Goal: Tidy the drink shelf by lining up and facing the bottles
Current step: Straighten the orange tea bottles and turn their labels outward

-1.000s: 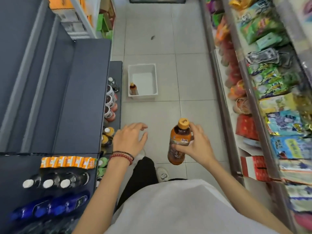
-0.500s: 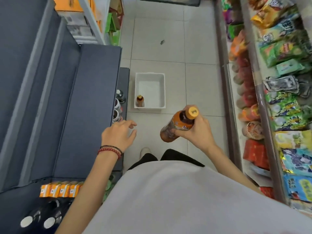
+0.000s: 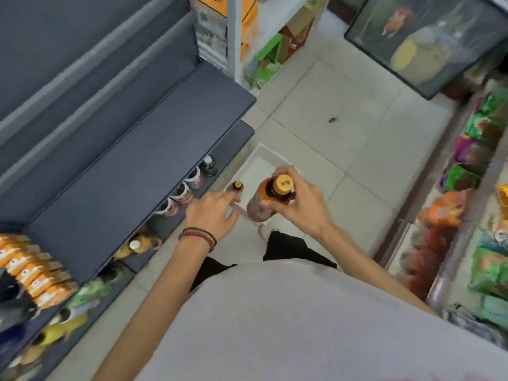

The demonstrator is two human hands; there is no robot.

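One bottle (image 3: 259,209) sat gripped in the right hand (image 3: 302,204); the left hand (image 3: 214,215) was spread, empty. Judged mid-carry; next, the shelf (image 3: 123,174) at nine o'clock, label outward.

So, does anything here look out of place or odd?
Yes. One orange-capped bottle stands in the white bin on the floor, not on a shelf. The right hand grips a similar bottle. A small dark speck lies further along the aisle, too small to identify.
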